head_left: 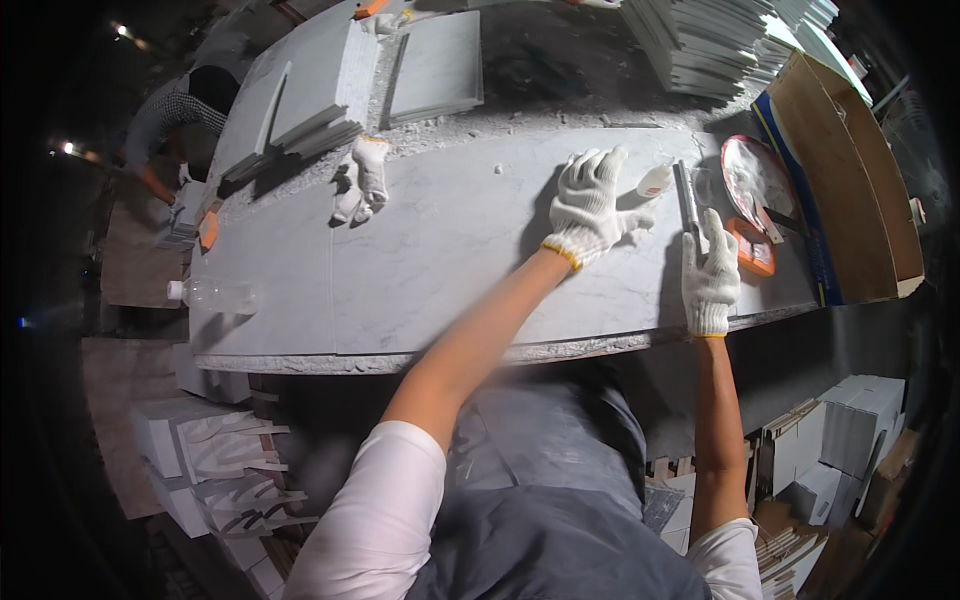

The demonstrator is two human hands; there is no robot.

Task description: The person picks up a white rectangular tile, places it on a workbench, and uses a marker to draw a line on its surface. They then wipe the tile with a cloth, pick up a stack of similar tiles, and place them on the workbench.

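My left hand [588, 208], in a white knit glove with a yellow cuff, lies palm down on a pale, grey-veined stone slab [450, 260]. Its fingers are stretched out, and nothing shows in them. Just beyond its thumb is a small white bottle [655, 181] with a reddish mark. Farther right, my right hand [711, 275], gloved too, rests near the slab's front edge. Its fingers point away from me and touch the lower end of a narrow metal bar [687, 195]. No grip on the bar is visible.
Right of the bar are a red-rimmed round dish [752, 170], an orange object [752, 250] and an open cardboard box [850, 190]. Crumpled gloves [362, 180] and a clear bottle [220, 297] lie left. Tile stacks [690, 50] stand behind. Another person [175, 125] bends at far left.
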